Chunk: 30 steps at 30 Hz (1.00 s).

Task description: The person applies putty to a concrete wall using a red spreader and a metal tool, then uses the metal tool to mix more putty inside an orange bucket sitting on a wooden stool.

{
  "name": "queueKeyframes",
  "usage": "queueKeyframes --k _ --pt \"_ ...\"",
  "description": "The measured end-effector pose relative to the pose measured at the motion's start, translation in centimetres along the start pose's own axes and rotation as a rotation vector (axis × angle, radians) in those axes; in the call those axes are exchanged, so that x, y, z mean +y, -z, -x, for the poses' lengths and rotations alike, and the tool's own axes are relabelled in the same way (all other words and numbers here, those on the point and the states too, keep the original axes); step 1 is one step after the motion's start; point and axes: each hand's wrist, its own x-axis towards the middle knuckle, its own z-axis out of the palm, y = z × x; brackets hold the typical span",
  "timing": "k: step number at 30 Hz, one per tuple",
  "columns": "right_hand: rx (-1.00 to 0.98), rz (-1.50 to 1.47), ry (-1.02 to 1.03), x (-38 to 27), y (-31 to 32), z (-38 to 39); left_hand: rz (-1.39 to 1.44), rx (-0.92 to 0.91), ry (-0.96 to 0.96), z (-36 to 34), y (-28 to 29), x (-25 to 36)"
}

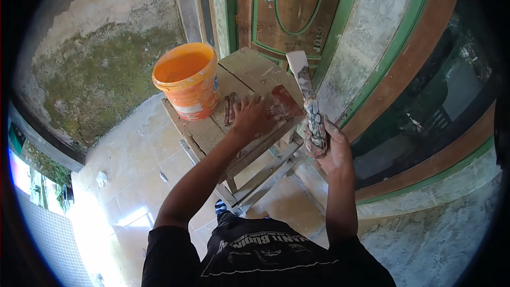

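Note:
My right hand (332,146) is closed around the handle of a putty knife (311,95), which stands nearly upright with its pale blade at the top. White and grey filler is caked on the handle and on my fingers. Fingers apart, my left hand (252,117) lies low over the wooden stool (255,74). Beside its fingertips is a narrow dark tool (229,109) smeared with filler. A flat reddish-brown piece (287,101) lies by its thumb side; whether they touch, I cannot tell.
An orange bucket (190,82) stands at the stool's left corner. Behind it is a mossy, worn wall (117,64). A brown and green door (297,10) rises at the back, and a dark window (425,111) curves along the right. Small scraps dot the tiled floor (133,175).

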Motion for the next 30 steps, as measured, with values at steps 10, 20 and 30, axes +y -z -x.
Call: queueKeyframes --k 10,20,30 --pt "0.091 -0.074 0.053 1.3 1.4 3.4 -0.148 -0.256 -0.120 -4.7 0.2 0.5" --pt "0.127 -0.072 0.117 1.5 2.4 6.3 -0.183 -0.058 -0.097 -5.0 -3.3 1.9" --pt "0.143 0.009 0.127 2.5 2.6 7.8 -0.162 -0.014 -0.031 -5.6 1.8 3.5"
